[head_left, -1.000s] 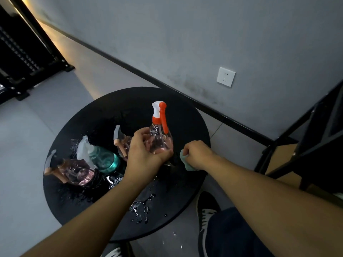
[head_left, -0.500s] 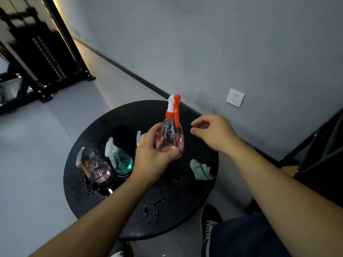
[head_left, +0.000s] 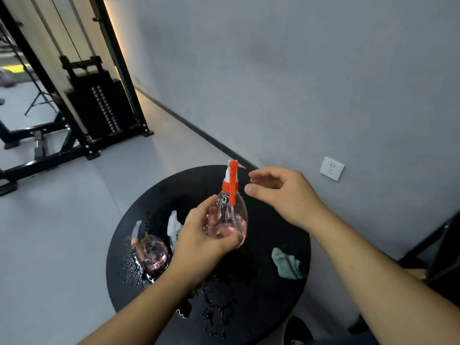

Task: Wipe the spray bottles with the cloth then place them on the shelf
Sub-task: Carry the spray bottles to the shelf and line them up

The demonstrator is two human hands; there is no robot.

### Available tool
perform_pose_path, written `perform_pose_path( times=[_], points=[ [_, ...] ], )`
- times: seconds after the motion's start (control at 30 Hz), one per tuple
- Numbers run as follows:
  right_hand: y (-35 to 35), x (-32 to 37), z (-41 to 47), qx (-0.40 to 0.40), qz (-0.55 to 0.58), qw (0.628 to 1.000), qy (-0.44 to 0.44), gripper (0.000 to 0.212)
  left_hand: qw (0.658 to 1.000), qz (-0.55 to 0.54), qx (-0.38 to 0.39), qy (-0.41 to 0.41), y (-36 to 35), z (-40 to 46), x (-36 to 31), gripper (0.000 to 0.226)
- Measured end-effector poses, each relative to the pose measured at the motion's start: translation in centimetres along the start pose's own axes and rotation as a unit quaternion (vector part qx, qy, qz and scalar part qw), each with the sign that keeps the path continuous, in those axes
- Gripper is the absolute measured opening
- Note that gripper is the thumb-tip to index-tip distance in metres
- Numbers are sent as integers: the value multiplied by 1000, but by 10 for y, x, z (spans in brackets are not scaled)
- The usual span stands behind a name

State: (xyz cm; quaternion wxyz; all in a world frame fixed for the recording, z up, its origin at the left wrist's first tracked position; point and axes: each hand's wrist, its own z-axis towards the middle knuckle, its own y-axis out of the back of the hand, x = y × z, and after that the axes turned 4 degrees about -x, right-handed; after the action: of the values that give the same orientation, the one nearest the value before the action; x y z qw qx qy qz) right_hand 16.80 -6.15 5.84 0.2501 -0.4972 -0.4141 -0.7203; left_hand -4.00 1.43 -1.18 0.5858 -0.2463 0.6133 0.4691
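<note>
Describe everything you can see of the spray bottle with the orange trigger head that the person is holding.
The spray bottle has a rounded, clear pinkish body that looks like plastic, and a thin dip tube shows inside. On top sits an orange and white trigger head, the nozzle uppermost. It stands roughly upright, lifted above the round black table. The left hand grips its lower body from the left and beneath. The right hand hovers beside the head, fingers loosely curled, not touching it.

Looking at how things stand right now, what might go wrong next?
The left hand grips the clear bottle low on its rounded body; if wet, it might slip. Water pools on the black table, so bottles set back down could get wet again. The cloth lies unused beneath the empty right hand.
</note>
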Motion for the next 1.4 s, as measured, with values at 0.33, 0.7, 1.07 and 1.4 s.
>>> perform_pose_path(
  times=[0.33,0.7,1.07,1.4],
  points=[
    [-25,7,2,54,27,998,-3,30,999,30,8,-24,-4,-4,-8,91],
    [-8,11,-7,40,43,998,1,18,997,67,15,-32,-16,-7,-14,92],
    [17,14,-26,5,3,1000,16,22,983,153,74,-71,7,-18,-43,111],
    [79,56,-85,-57,-19,998,33,20,958,241,20,-151,14,-49,-111,82]
  ],
)
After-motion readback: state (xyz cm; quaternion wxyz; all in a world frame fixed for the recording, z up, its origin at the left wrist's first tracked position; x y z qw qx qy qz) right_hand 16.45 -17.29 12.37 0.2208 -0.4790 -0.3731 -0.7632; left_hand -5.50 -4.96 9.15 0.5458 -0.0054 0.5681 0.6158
